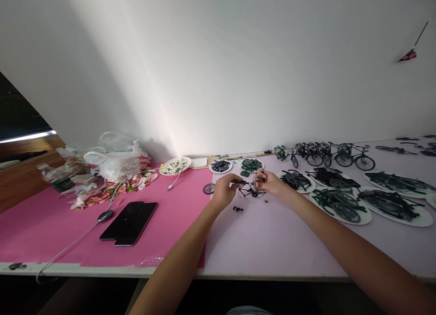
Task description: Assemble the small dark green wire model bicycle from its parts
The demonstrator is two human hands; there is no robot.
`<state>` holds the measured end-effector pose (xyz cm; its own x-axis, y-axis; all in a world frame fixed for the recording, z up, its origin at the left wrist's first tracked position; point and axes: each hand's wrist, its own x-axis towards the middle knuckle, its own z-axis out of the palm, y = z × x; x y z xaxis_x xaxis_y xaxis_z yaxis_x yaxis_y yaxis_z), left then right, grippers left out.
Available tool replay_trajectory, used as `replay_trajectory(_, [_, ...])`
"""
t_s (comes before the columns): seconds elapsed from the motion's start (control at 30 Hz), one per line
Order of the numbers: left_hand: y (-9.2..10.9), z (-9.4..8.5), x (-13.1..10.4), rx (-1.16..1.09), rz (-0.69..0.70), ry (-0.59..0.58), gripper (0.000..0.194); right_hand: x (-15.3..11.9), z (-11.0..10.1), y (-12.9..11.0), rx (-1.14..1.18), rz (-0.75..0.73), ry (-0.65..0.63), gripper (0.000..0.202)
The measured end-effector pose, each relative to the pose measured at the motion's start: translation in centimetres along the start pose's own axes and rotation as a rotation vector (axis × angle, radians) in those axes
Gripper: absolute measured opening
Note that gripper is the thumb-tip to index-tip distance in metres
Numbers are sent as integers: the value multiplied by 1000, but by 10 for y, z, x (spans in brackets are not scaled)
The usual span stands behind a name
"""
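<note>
Between my two hands, a black miniature bicycle frame (244, 191) is held above the pale part of the table. My left hand (225, 191) pinches its left end. With fingers closed at the frame's right end, my right hand (270, 182) grips a small part that I cannot make out clearly. A small black piece (238, 209) lies below them on the table, and a tiny round piece (266, 201) is near my right hand. Just left of my left hand lies a small spoked wheel (208, 188), partly hidden by the hand.
White plates of bicycle parts (340, 206) spread to the right, with assembled miniature bicycles (320, 155) standing behind. Smaller part plates (220, 166) sit near the wall. Leftward are two dark phones (129, 223), a cable with a mouse-like puck (105, 216), and a plastic bag (117, 158).
</note>
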<state>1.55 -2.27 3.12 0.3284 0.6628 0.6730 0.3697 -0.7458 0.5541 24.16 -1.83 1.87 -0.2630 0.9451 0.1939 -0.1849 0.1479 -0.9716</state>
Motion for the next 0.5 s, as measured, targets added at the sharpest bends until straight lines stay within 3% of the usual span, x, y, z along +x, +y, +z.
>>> replay_trajectory(0.5, [1, 1, 0, 34, 2, 2, 18, -5, 13, -1, 92, -15, 22, 59])
